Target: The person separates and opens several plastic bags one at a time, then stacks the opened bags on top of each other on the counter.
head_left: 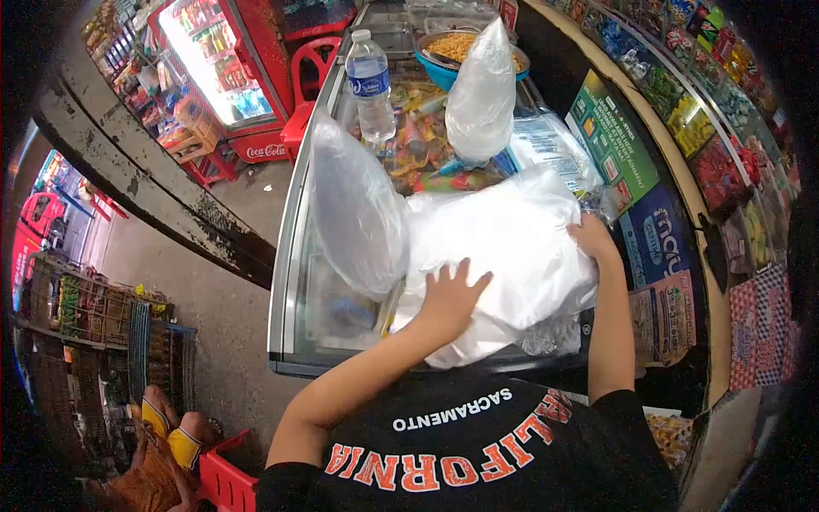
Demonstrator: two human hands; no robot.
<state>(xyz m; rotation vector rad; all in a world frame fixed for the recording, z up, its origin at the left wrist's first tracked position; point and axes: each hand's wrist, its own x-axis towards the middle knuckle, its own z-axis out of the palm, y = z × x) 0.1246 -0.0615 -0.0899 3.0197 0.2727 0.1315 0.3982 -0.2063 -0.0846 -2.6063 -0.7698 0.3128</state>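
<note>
A stack of white plastic bags (503,247) lies spread on the glass top of a display freezer in front of me. My left hand (450,300) rests on the near left part of the stack, fingers spread, holding nothing. At the stack's right edge, my right hand (595,237) has its fingers bent against the plastic and seems to pinch the edge; its fingertips are partly hidden. A tall, puffed-up clear plastic bag (357,209) stands just left of the stack. Another puffed-up bag (482,102) stands behind it, beside packs of plastic (554,149).
A water bottle (369,90) and a blue basin (437,72) of small brown food stand farther back on the freezer (286,316). Hanging snack packs line the right side. Left are a red drinks fridge (247,51), a red chair (314,72) and a seated person (166,439).
</note>
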